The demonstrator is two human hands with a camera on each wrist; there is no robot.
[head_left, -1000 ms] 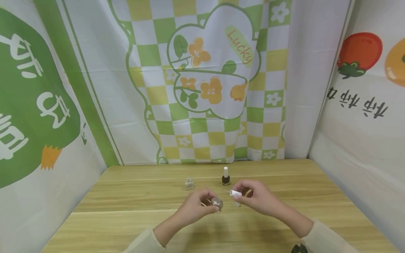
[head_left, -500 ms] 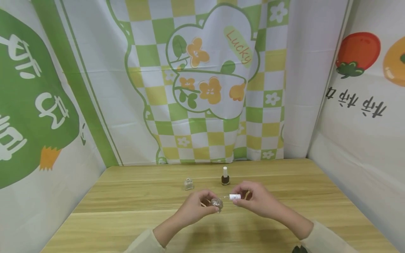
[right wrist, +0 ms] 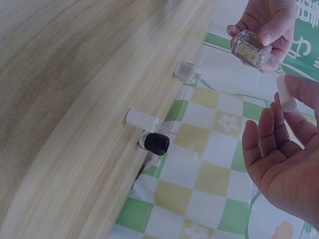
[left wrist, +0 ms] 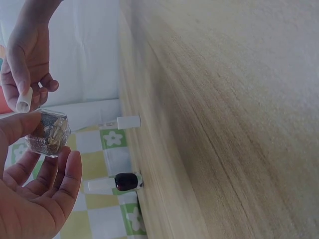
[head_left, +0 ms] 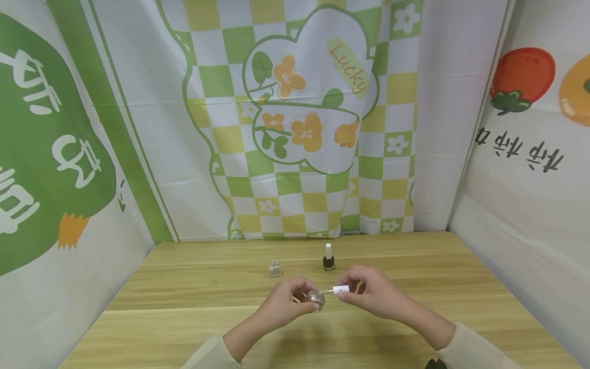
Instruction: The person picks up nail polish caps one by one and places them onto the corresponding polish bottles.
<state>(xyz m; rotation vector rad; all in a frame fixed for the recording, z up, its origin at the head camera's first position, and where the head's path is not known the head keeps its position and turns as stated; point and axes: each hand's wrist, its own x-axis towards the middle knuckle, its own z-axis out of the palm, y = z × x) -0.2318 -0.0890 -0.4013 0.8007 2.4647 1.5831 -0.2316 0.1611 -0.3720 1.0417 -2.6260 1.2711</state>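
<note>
Right wrist view has the best look at the glitter bottle [right wrist: 250,49]: chunky clear glass with flat angled sides, gold-ish flecks packed in the body and more silvery sparkle up by the neck. It's up in the air above the table, neck turned toward the white cap [right wrist: 285,93], which is a plain smooth cylinder with some small dark print showing from the head cam. A skinny brush [head_left: 327,291] runs from that cap to the bottle's mouth, can't tell if the tip is actually inside. Left hand [left wrist: 37,199] has the bottle pinched between thumb and fingers, right hand [right wrist: 286,169] pinches the cap, other fingers loosely bent. Further out on the wood-grain table [right wrist: 75,104]: a second white cap [right wrist: 141,119] standing brush-up, a dark red polish bottle [right wrist: 156,144] with its cap on, and an uncapped clear bottle [right wrist: 184,71], checkered cloth [right wrist: 214,177] hanging behind
</note>
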